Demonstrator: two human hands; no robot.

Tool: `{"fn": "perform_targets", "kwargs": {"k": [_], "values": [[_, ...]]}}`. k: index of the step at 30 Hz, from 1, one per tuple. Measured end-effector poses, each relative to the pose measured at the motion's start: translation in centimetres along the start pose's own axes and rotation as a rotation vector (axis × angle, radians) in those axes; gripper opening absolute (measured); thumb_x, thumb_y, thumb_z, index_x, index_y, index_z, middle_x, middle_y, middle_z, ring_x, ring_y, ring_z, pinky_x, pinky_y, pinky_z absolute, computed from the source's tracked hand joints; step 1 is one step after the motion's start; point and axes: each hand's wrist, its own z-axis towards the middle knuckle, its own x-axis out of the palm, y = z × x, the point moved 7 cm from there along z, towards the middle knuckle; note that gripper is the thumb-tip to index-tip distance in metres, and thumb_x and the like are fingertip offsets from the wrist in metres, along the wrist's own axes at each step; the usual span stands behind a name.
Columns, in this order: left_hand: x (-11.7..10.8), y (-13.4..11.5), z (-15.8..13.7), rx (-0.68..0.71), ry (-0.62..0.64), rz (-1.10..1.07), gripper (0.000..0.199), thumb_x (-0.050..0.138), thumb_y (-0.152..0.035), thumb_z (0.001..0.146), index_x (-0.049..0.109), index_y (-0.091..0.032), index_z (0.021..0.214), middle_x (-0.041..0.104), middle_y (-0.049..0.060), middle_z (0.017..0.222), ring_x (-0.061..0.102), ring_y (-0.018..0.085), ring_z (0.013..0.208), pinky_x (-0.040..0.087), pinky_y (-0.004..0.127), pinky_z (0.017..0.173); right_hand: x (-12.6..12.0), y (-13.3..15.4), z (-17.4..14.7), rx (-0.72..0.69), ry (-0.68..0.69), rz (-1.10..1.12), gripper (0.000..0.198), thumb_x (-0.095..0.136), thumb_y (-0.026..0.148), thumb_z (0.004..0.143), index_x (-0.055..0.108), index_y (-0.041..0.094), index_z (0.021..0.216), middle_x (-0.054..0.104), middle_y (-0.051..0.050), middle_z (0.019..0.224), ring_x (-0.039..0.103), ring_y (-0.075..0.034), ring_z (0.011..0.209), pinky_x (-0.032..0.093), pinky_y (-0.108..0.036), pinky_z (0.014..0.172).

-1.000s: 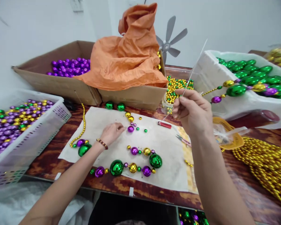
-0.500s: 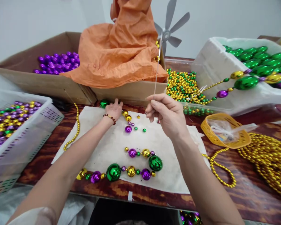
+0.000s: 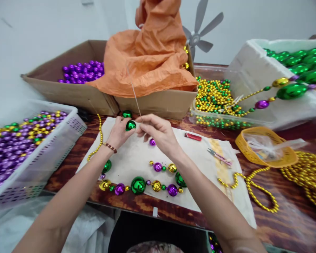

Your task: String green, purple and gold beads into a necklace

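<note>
My left hand (image 3: 120,133), a beaded bracelet at its wrist, is closed on a large shiny green bead (image 3: 131,125). Close beside it, my right hand (image 3: 155,131) pinches a thin pale thread or wire (image 3: 135,95) that rises from the fingertips. Another green bead (image 3: 126,114) lies just behind my left hand, and a purple bead (image 3: 152,142) sits partly hidden by my right hand. Nearer me, a strand of purple, gold and green beads (image 3: 138,185) lies bent on the white cloth (image 3: 200,154); my right forearm covers part of its bend.
Cardboard boxes (image 3: 152,102) with purple beads and orange sheeting (image 3: 147,70) stand behind. A white basket (image 3: 55,137) of beads is at left. A red-handled tool (image 3: 193,137), snips (image 3: 219,157), a yellow basket (image 3: 267,146) and gold bead strands (image 3: 305,175) lie to the right.
My left hand has picked up a green bead and come towards the middle. My right hand, with the thread or wire, has moved left to meet it. The view has shifted slightly.
</note>
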Motion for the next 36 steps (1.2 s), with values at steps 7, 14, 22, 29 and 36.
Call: {"fn": "perform_targets", "kwargs": {"k": [7, 14, 22, 29, 36], "values": [[-1.9, 3.8, -5.7, -0.388, -0.031, -0.972, 0.051, 0.076, -0.047, 0.075, 0.067, -0.02, 0.117, 0.069, 0.007, 0.111, 0.067, 0.018, 0.086, 0.055, 0.028, 0.065, 1.9, -8.7, -5.6, 0.273, -0.137, 0.03, 0.021, 0.069, 0.038, 0.078, 0.067, 0.019, 0.084, 0.072, -0.003, 0.07, 0.07, -0.017, 0.06, 0.047, -0.021, 0.043], [-1.6, 3.1, -6.1, -0.5, 0.053, -1.392, 0.047, 0.068, -0.052, 0.086, 0.061, -0.025, 0.124, 0.072, 0.008, 0.108, 0.074, 0.02, 0.086, 0.052, 0.024, 0.06, 2.2, -10.6, -8.4, 0.286, -0.108, -0.175, 0.02, 0.063, 0.04, 0.089, 0.069, 0.02, 0.09, 0.067, 0.0, 0.065, 0.063, -0.014, 0.051, 0.046, -0.023, 0.045], [-0.7, 3.3, -5.2, -0.589, 0.054, -1.496, 0.033, 0.065, -0.05, 0.091, 0.062, -0.023, 0.11, 0.073, 0.003, 0.095, 0.073, 0.019, 0.08, 0.053, 0.026, 0.062, 2.0, -10.8, -9.4, 0.286, -0.074, -0.313, 0.021, 0.058, 0.04, 0.091, 0.067, 0.021, 0.089, 0.064, 0.001, 0.06, 0.06, -0.015, 0.047, 0.046, -0.026, 0.048], [-0.7, 2.5, -4.4, -0.661, 0.043, -1.641, 0.029, 0.059, -0.049, 0.096, 0.061, -0.02, 0.099, 0.071, 0.003, 0.084, 0.071, 0.017, 0.069, 0.054, 0.027, 0.059, 1.7, -11.0, -9.8, 0.291, -0.057, -0.348, 0.024, 0.054, 0.04, 0.093, 0.065, 0.019, 0.091, 0.061, 0.002, 0.059, 0.057, -0.012, 0.045, 0.043, -0.023, 0.048], [-0.3, 2.1, -4.4, -0.684, 0.075, -1.747, 0.036, 0.05, -0.051, 0.099, 0.062, -0.017, 0.094, 0.071, 0.006, 0.082, 0.07, 0.019, 0.066, 0.057, 0.031, 0.061, 1.6, -11.3, -9.6, 0.281, -0.066, -0.328, 0.025, 0.053, 0.04, 0.092, 0.065, 0.018, 0.091, 0.06, 0.003, 0.057, 0.053, -0.01, 0.043, 0.04, -0.021, 0.045]]}}
